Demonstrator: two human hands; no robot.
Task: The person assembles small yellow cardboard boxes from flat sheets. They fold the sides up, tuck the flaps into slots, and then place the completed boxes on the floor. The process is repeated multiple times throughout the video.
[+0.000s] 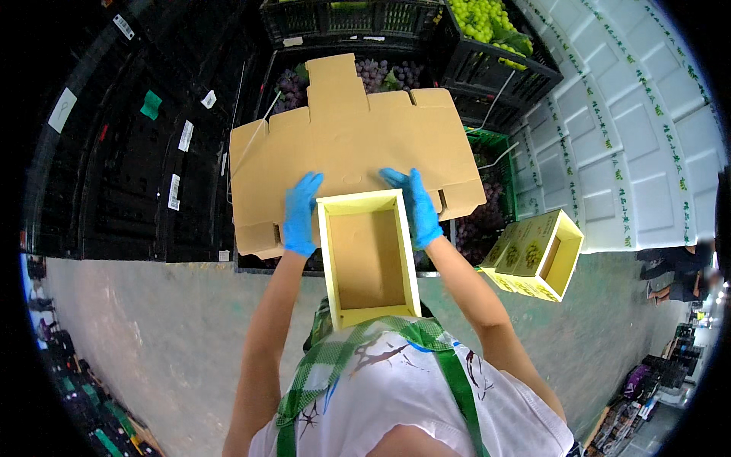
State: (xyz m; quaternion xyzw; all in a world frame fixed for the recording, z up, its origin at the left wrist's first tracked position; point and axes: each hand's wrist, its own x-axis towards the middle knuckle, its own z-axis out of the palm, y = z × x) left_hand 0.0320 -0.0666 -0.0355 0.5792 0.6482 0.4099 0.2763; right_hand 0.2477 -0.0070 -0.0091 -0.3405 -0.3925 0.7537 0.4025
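Note:
An open, pale yellow cardboard box [369, 263] with a brown inside stands between my hands, its near end against my apron. My left hand [301, 215], in a blue glove, is beside the box's far left corner with its fingers stretched out. At the far right corner is my right hand [418, 207], also gloved in blue, its fingers extended and apart. Whether either palm presses on the box cannot be made out. Just beyond the box lies a flat, die-cut brown cardboard blank [354, 145], its flaps spread over crates of grapes.
Purple grapes [381, 75] show behind the blank; green grapes [483, 21] fill a black crate at the back right. More yellow boxes [533, 255] stand at the right. Black crates [114, 145] are stacked left, white foam boxes [617, 129] right. A person [674, 270] is far right.

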